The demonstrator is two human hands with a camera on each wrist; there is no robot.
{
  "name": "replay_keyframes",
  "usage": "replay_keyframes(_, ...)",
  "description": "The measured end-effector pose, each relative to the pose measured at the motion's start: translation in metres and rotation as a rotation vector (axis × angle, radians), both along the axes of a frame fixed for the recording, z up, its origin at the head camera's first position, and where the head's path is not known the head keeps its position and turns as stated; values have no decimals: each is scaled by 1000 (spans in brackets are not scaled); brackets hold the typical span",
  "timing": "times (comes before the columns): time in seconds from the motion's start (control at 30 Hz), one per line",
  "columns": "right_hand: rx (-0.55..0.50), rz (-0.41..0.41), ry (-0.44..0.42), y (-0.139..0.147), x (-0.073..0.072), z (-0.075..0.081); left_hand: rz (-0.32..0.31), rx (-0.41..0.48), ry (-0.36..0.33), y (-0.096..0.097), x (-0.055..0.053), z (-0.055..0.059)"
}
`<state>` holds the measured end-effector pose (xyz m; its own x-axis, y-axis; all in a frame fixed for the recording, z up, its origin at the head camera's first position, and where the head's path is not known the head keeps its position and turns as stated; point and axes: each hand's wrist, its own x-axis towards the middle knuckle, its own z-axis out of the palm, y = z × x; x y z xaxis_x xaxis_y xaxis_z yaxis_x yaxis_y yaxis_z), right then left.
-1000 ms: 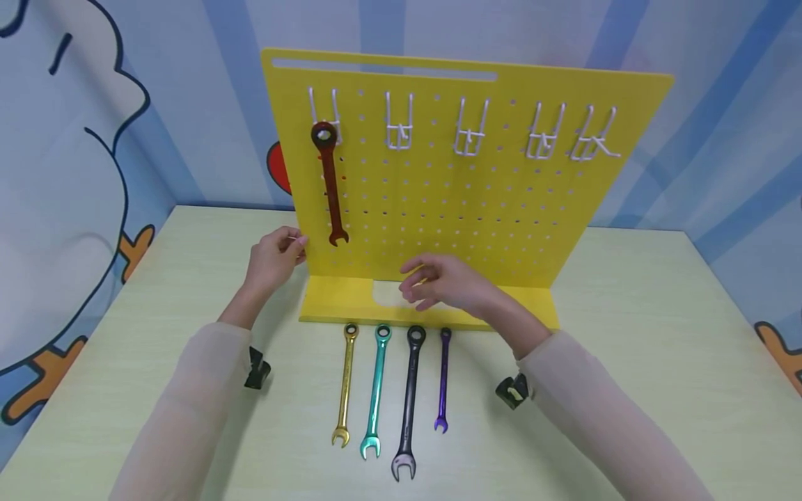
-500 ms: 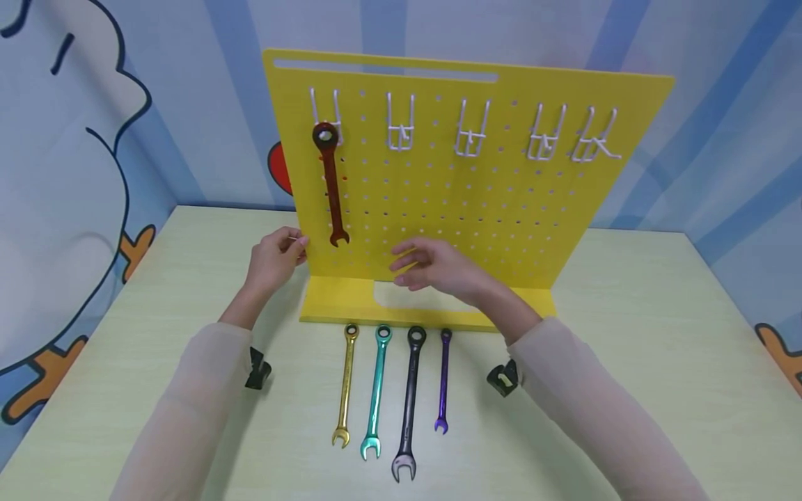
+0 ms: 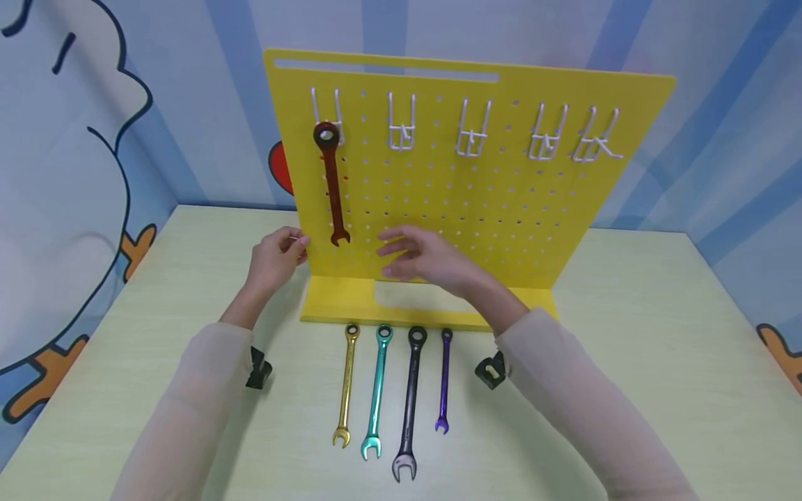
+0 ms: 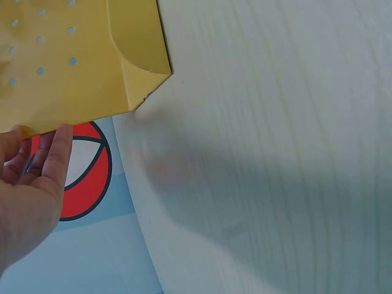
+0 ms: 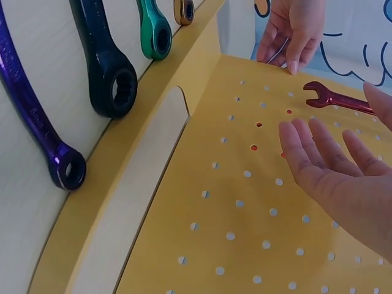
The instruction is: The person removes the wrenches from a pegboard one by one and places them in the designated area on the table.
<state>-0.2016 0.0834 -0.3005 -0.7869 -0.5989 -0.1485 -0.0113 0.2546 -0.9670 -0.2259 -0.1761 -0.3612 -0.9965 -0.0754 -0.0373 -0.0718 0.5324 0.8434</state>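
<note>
A yellow pegboard (image 3: 438,188) stands upright on its base. My left hand (image 3: 273,261) pinches its left edge between thumb and fingers, as the left wrist view shows at the edge by the fingers (image 4: 58,156). From the leftmost white hook hangs a red combination wrench (image 3: 333,184), open end down. My right hand (image 3: 429,259) hovers before the lower board, fingers apart and holding nothing, to the right of that wrench. On the table in front of the base lie a gold wrench (image 3: 347,386), a teal wrench (image 3: 378,393), a black wrench (image 3: 410,403) and a small purple wrench (image 3: 444,383).
Several more white wire hooks (image 3: 470,132) line the upper board. Its base (image 3: 338,299) rests on the pale wooden table (image 3: 626,334), ring ends of the loose wrenches close to its front edge. A painted blue wall (image 3: 200,104) rises behind.
My right hand has moved up and left across the board, towards the hanging red wrench. The left hand stays at the board's edge, and the wrenches have not moved.
</note>
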Motion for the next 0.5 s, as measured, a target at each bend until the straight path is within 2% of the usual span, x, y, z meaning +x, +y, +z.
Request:
replay_keyframes(0.17,-29,8,13,-4,-3,-1,0,-2,0,0,0,0)
replay_keyframes(0.5,-22,8,62,-13,-6,4,3,-8,-6,0,0,0)
